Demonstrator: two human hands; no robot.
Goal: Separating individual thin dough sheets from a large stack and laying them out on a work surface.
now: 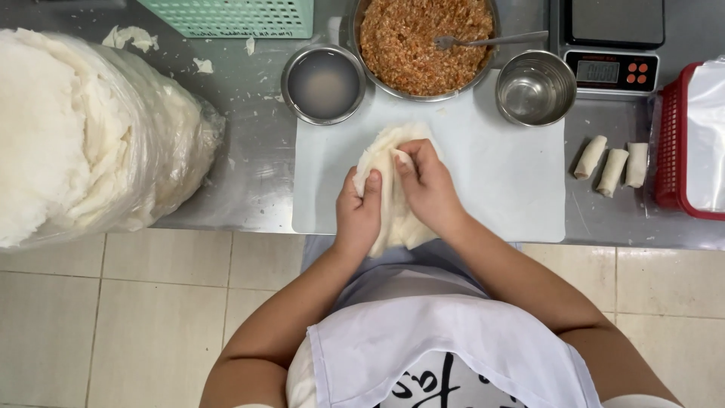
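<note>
We see both hands working a thin, pale wrapper sheet [393,211] above the white cutting board [498,189] at the front edge of the steel table [257,174]. The left hand [358,213] has its fingers curled around the sheet's left edge, thumb pressed on the top face, while the right hand [427,185] pinches the upper part of the sheet between thumb and fingertips — both hands are closed on it, and the sheet hangs crumpled between them, its lower end drooping over the board's near edge. Beyond the board stands a large bowl of orange-brown minced filling [424,41] with a fork [483,39] resting in it; a small steel bowl of cloudy liquid [323,83] sits to its left and an empty steel bowl [536,87] to its right. Three finished rolls [613,168] lie side by side on the table to the right of the board, just beside a red basket [672,151], with a digital scale [613,45] behind them. Far left, a big clear bag of white wrappers [91,128] bulges on the table, and a green basket [230,17] sits at the back — scraps of wrapper lie near it
</note>
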